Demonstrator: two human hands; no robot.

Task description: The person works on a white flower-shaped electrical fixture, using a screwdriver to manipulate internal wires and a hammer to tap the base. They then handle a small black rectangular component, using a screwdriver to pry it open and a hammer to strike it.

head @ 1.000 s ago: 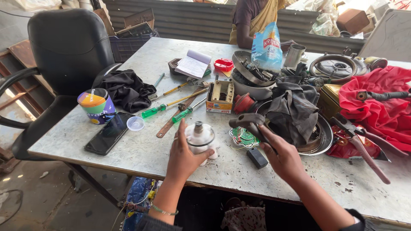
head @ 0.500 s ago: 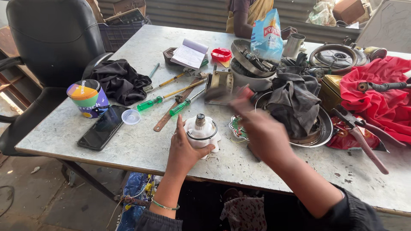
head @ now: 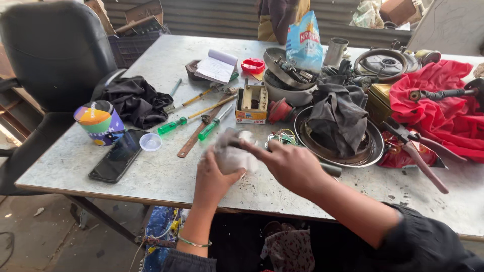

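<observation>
My left hand [head: 214,179] grips a small round silvery metal part [head: 231,157] just above the grey table [head: 166,176], near its front edge. The part is blurred by motion. My right hand [head: 291,166] reaches in from the right, its fingertips pinching the top of the same part. Coloured wires [head: 282,137] lie just behind my hands.
Left of my hands lie a black phone [head: 118,156], a clear lid [head: 150,142] and a colourful cup [head: 99,122]. Green-handled screwdrivers [head: 174,124], a small box [head: 252,104], a pan [head: 372,151] holding dark cloth, red cloth [head: 438,111] and cutters [head: 418,156] crowd the table. Another person [head: 277,20] stands opposite.
My right hand has swung left from the black block near the pan onto the metal part. My left hand has tilted and lifted the part off the table.
</observation>
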